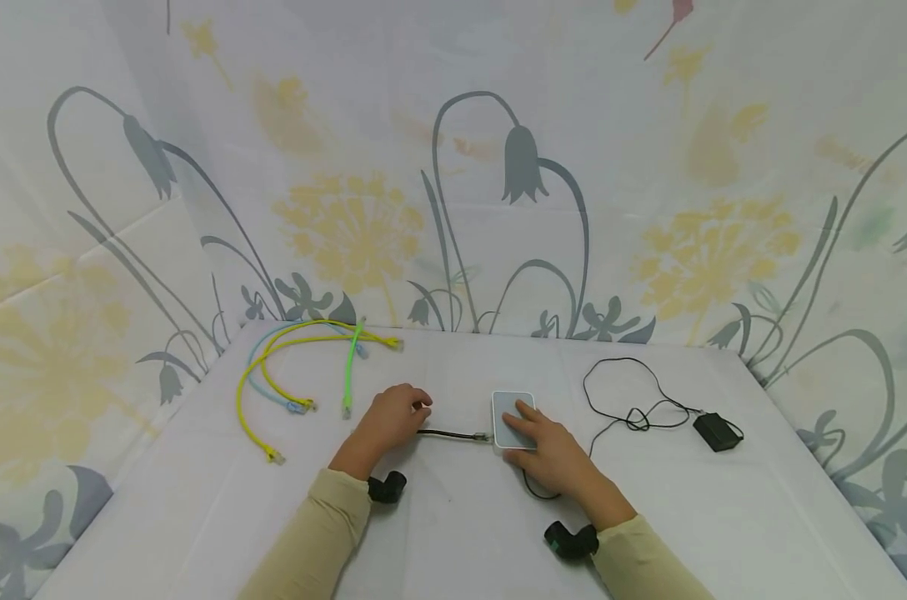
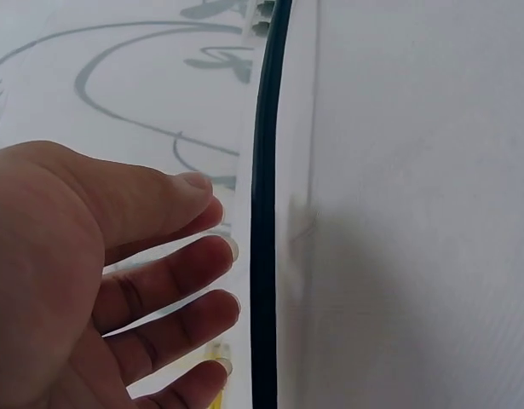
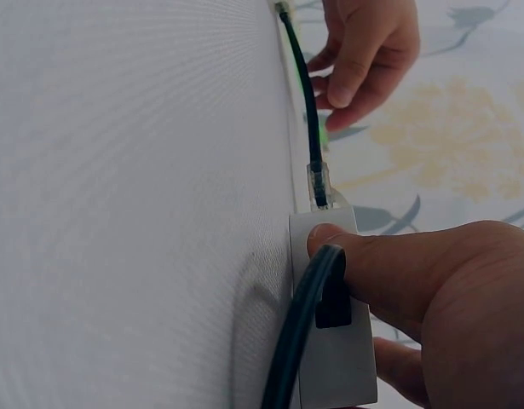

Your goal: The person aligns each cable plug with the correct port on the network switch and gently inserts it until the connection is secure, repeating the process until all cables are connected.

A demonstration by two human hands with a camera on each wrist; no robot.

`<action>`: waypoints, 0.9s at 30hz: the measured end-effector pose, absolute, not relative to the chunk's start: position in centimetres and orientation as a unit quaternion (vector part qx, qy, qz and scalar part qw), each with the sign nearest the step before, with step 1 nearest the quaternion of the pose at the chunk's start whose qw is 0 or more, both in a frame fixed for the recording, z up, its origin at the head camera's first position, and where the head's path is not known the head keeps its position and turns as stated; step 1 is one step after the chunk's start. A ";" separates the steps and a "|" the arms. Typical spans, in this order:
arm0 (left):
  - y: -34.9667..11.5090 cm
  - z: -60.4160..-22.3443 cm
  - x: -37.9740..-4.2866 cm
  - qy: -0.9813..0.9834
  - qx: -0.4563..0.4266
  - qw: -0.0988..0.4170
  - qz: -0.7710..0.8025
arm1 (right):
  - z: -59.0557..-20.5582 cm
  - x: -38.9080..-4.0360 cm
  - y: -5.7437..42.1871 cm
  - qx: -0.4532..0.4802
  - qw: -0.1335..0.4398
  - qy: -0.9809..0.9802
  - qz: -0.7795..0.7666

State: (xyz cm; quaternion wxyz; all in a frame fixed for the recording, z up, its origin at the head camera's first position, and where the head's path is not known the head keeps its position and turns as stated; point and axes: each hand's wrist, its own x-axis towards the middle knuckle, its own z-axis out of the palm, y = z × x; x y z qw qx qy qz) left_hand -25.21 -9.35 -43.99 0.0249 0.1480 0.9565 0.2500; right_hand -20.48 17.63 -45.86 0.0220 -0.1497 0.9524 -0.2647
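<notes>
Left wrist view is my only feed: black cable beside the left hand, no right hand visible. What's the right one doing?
Observer: The right hand is on a white box, fingers on its top and thumb against its near side.
Operator: Copy. The black cable runs out of my frame at the top. What's on that end?
Observer: A clear plug, at the box's left side in the head view. Can't tell if it's fully seated.
</notes>
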 end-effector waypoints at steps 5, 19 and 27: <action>-9.9 -43.7 -25.1 0.958 0.140 0.009 0.250 | -45.9 -20.5 17.6 -0.156 0.015 0.953 -0.259; -11.3 -43.7 -25.6 0.971 0.085 -0.022 0.221 | -46.0 -20.6 17.6 -0.156 0.011 0.954 -0.257; -12.3 -43.9 -26.0 0.975 0.060 -0.039 0.208 | -45.8 -20.5 17.6 -0.153 0.015 0.953 -0.261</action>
